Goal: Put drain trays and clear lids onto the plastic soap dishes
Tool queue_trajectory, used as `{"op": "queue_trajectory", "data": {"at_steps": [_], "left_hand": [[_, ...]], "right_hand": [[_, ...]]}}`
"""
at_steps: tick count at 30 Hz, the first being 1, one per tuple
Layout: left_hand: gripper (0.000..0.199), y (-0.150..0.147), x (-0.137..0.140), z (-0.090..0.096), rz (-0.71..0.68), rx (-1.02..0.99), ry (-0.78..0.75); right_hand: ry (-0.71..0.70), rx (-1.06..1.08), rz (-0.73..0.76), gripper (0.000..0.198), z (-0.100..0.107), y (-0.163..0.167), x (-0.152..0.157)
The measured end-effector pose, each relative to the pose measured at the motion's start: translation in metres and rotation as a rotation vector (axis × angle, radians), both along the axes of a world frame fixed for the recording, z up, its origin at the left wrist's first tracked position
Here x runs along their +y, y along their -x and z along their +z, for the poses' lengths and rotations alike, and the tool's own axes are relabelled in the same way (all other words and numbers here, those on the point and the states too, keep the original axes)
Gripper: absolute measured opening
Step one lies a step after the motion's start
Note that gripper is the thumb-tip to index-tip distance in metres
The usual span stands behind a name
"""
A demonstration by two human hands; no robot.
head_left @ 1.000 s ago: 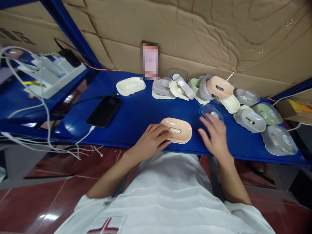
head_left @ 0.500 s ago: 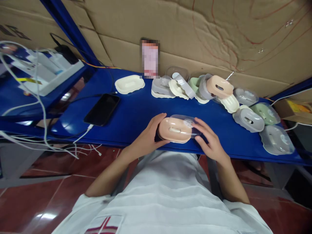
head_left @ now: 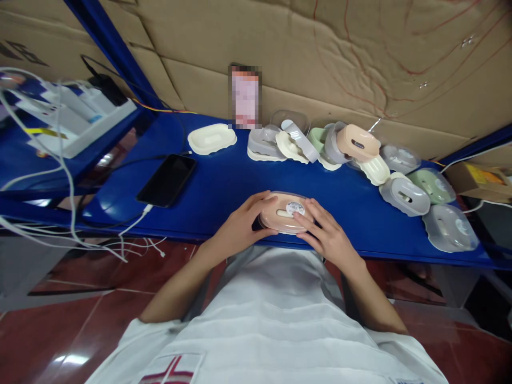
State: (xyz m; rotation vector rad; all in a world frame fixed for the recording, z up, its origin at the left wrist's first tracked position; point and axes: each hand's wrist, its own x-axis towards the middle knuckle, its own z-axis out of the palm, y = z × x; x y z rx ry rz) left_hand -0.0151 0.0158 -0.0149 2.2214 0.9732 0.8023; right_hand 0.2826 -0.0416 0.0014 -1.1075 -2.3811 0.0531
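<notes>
A peach oval soap box [head_left: 276,220] with a pale slot in its top lies at the table's front edge. Its clear lid [head_left: 306,209], bearing a round white sticker, covers it now. My left hand [head_left: 250,218] grips the left end between thumb and fingers. At the right end, my right hand [head_left: 326,232] holds the lid, fingers on top and thumb at the near side. Whether the lid is fully seated, I cannot tell.
Several grey, green, cream and peach soap box parts [head_left: 358,143] stand along the back and right. A cream tray [head_left: 212,138] sits back left. A black phone [head_left: 167,180] on a white cable lies left; another phone [head_left: 245,98] leans on the cardboard. White cables [head_left: 72,186] hang at left.
My right hand has moved left with the clear lid, which has gone from overhanging the right end to lying over the peach box. My left hand has stayed on the box.
</notes>
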Motion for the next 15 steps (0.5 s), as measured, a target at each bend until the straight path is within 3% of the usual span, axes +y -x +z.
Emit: {"op": "queue_trajectory", "data": {"at_steps": [6, 12, 15], "left_hand": [[0.076, 0.0018, -0.0028, 0.002, 0.044, 0.051, -0.043], [0.066, 0.0054, -0.0032, 0.0013, 0.015, 0.104, -0.253], [0.067, 0.0049, -0.0021, 0.0032, 0.02, 0.114, -0.247]], "right_hand": [[0.0, -0.008, -0.016, 0.091, 0.0006, 0.0021, -0.0025], [-0.012, -0.056, -0.017, 0.088, -0.0005, 0.0027, -0.0043], [-0.003, -0.031, -0.002, 0.083, -0.0015, 0.0011, -0.0014]]}}
